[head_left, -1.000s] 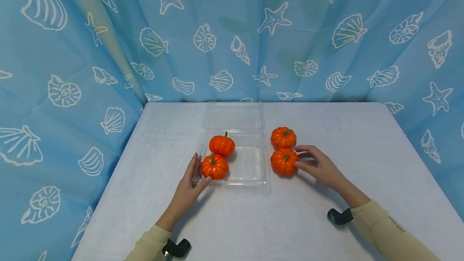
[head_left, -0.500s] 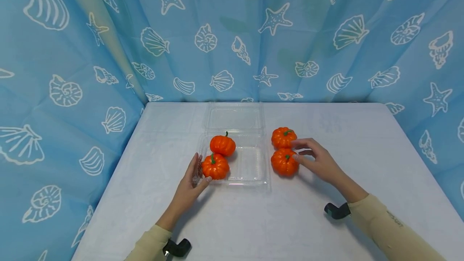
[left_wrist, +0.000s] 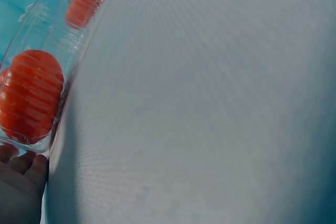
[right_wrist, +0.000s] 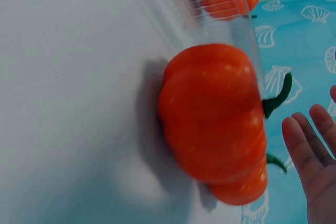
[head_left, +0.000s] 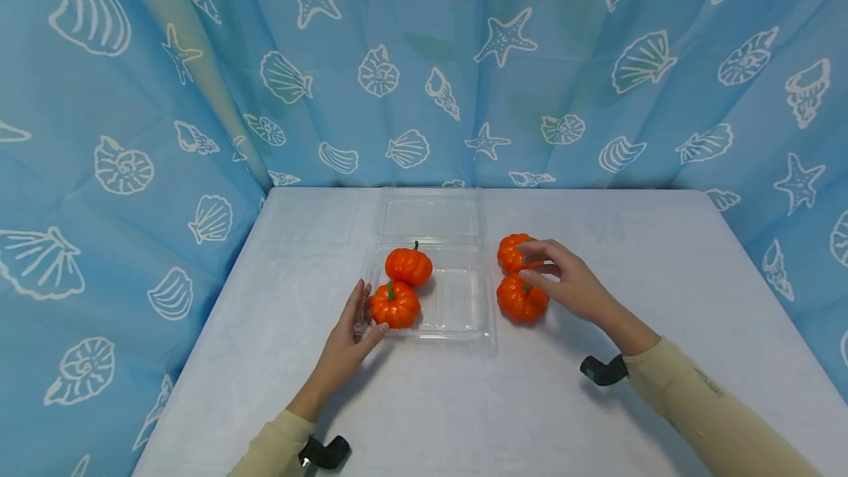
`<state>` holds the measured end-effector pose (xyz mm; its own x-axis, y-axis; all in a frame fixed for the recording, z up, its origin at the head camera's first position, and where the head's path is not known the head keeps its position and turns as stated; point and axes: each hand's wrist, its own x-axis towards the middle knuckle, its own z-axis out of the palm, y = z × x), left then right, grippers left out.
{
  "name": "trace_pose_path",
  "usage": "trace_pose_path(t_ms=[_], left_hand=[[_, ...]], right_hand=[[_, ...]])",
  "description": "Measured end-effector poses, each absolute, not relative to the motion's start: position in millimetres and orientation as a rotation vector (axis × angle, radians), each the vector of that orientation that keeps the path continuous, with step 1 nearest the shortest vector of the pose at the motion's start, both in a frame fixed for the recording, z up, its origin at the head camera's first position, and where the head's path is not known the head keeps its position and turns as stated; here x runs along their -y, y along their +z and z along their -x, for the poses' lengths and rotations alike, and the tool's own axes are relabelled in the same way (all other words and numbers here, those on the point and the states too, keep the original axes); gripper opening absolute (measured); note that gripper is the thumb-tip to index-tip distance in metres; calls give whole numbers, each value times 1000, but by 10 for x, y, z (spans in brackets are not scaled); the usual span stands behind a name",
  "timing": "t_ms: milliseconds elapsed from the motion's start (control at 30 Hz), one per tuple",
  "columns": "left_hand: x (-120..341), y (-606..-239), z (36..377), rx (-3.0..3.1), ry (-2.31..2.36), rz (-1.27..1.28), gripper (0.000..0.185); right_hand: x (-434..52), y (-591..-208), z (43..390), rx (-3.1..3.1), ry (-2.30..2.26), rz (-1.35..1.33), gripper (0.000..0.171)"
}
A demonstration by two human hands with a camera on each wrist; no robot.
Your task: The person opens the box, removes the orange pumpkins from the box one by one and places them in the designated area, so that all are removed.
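An open clear plastic clamshell tray (head_left: 457, 326) lies mid-table with two orange toy pumpkins in its left half, one at the back (head_left: 408, 266) and one at the front (head_left: 394, 304). My left hand (head_left: 363, 313) rests with straight fingers against the tray's front left corner; the left wrist view shows its fingertips (left_wrist: 23, 163) under the tray wall (left_wrist: 63, 40). Two more pumpkins sit just right of the tray, far (head_left: 511, 255) and near (head_left: 522, 300). My right hand (head_left: 538, 265) hovers over them, fingers spread above the far one, holding nothing. Its fingers (right_wrist: 310, 156) stay apart from the near pumpkin (right_wrist: 215, 114).
The tray's clear lid (head_left: 429, 216) lies flat behind it. A blue curtain with shells and starfish (head_left: 424, 65) closes off the back and both sides. The white table (head_left: 464, 403) reaches to the front edge.
My right hand has lifted from the near outside pumpkin's right side and moved up and left over the far one. The left hand and all the pumpkins have stayed put.
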<state>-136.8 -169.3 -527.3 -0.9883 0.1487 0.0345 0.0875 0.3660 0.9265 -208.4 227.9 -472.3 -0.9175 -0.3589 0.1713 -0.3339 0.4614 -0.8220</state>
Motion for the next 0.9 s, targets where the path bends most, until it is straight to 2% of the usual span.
trace_pose_path(t_ms=[900], left_hand=[[1697,-5275,1383,-2596,1673,-226,90]], right_hand=[[-1572,-4511,2333,-2547,-1358,665,47]])
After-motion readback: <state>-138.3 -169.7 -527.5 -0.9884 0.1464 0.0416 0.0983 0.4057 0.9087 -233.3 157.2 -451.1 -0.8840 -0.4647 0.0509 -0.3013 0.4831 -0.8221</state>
